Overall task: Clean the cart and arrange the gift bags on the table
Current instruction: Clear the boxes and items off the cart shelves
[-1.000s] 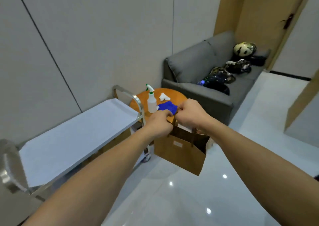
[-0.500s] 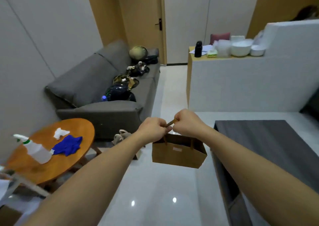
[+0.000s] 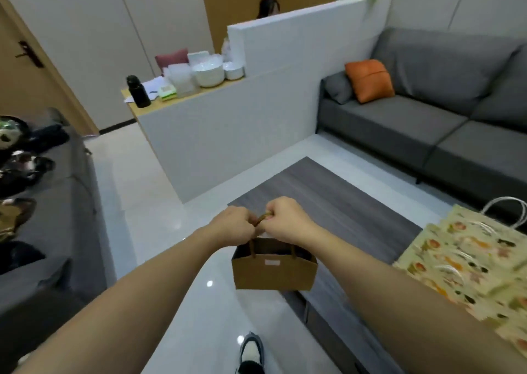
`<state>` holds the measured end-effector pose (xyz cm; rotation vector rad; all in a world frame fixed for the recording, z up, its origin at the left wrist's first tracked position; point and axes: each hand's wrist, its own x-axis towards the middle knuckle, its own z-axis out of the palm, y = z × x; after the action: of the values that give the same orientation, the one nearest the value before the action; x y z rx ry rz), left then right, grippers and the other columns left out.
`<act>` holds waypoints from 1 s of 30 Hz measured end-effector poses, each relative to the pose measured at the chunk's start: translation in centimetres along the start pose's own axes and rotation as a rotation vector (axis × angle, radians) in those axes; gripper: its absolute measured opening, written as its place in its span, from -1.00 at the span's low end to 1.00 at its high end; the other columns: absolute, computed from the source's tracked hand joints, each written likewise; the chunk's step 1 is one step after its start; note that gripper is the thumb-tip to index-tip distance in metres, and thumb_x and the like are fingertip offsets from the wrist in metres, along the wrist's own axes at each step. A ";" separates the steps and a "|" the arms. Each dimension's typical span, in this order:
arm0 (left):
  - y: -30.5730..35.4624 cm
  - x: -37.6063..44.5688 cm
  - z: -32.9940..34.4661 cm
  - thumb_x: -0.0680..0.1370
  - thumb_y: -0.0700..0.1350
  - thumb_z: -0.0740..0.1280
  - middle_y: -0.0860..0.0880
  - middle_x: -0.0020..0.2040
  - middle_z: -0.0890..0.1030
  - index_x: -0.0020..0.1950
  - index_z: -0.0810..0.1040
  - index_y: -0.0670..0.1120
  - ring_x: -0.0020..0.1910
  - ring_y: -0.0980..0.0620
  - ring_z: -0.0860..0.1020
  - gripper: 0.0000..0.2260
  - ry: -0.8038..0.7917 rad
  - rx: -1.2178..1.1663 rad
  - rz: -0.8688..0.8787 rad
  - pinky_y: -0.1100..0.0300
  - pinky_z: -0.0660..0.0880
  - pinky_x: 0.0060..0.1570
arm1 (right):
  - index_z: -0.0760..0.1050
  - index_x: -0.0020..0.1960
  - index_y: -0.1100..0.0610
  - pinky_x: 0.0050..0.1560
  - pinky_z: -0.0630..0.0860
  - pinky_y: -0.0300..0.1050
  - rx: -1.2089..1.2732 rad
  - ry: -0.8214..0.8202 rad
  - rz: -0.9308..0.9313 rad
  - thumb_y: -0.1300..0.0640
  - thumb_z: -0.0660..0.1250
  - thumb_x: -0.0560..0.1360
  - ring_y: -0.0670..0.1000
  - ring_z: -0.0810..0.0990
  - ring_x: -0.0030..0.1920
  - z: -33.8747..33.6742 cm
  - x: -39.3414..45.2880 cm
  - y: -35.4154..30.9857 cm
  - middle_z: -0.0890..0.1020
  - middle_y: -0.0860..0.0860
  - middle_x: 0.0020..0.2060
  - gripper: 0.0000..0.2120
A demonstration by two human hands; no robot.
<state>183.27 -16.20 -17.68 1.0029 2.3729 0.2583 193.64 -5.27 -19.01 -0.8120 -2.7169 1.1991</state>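
Below both fists: brown gift bag [image 3: 274,271], hanging by handles pinched in left hand [image 3: 234,226] and right hand [image 3: 285,220], not yet on dark table [image 3: 336,199] ahead; patterned bags [image 3: 467,262] already there, rightward.

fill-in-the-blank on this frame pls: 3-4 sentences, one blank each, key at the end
1. Both hands, left hand and right hand, grip the handles of the ____ paper bag.
2. That bag hangs in the air above the near edge of the dark grey ____.
3. The floral gift bag on the table has ____ handles.
4. The cushion on the grey sofa is ____.

Missing words: brown; table; white; orange
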 end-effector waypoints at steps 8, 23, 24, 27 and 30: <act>5.6 12.7 -0.8 0.54 0.11 0.37 -0.08 -0.14 0.65 -0.02 0.63 -0.08 -0.17 -0.02 0.57 -0.74 -0.294 0.246 0.372 0.07 0.47 -0.20 | 0.29 -0.39 0.11 -0.39 0.22 -0.07 -0.032 0.128 0.316 0.24 0.31 0.44 0.02 0.36 -0.37 -4.3 5.0 5.3 0.39 0.05 -0.41 -0.72; 12.6 26.8 -0.6 0.61 0.02 0.36 -0.06 0.26 0.58 0.42 0.48 -0.04 -0.09 0.17 0.48 -0.61 -0.319 0.133 0.645 0.26 0.39 -0.07 | 0.45 -0.30 0.10 -0.31 0.50 0.00 -0.075 0.407 0.672 0.21 0.28 0.49 0.06 0.54 -0.27 -9.6 10.4 13.2 0.53 0.04 -0.34 -0.81; 13.2 27.5 -0.2 0.62 0.02 0.36 -0.06 0.26 0.58 0.42 0.47 -0.03 -0.09 0.17 0.48 -0.61 -0.333 0.128 0.638 0.26 0.40 -0.07 | 0.44 -0.30 0.09 -0.34 0.46 -0.04 -0.071 0.405 0.686 0.21 0.29 0.49 0.04 0.52 -0.29 -10.0 10.8 14.2 0.52 0.03 -0.35 -0.80; 14.9 30.1 1.2 0.62 0.06 0.35 -0.07 0.30 0.56 0.42 0.48 -0.02 0.12 0.03 0.53 -0.61 -0.357 0.147 0.618 0.15 0.47 0.08 | 0.45 -0.29 0.09 -0.37 0.41 -0.09 -0.085 0.356 0.716 0.21 0.28 0.50 0.03 0.51 -0.27 -11.3 11.9 17.7 0.53 0.04 -0.31 -0.80; 16.6 32.6 2.6 0.62 0.06 0.34 -0.07 0.28 0.56 0.42 0.47 -0.01 0.17 0.00 0.54 -0.61 -0.385 0.190 0.575 0.08 0.52 0.15 | 0.47 -0.26 0.10 -0.32 0.49 -0.03 -0.079 0.287 0.743 0.21 0.27 0.51 0.07 0.55 -0.24 -12.7 13.0 22.0 0.55 0.06 -0.28 -0.83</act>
<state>176.10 18.53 -27.02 1.6510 1.7493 0.0372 195.45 21.88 -27.64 -1.9384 -2.2836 0.9386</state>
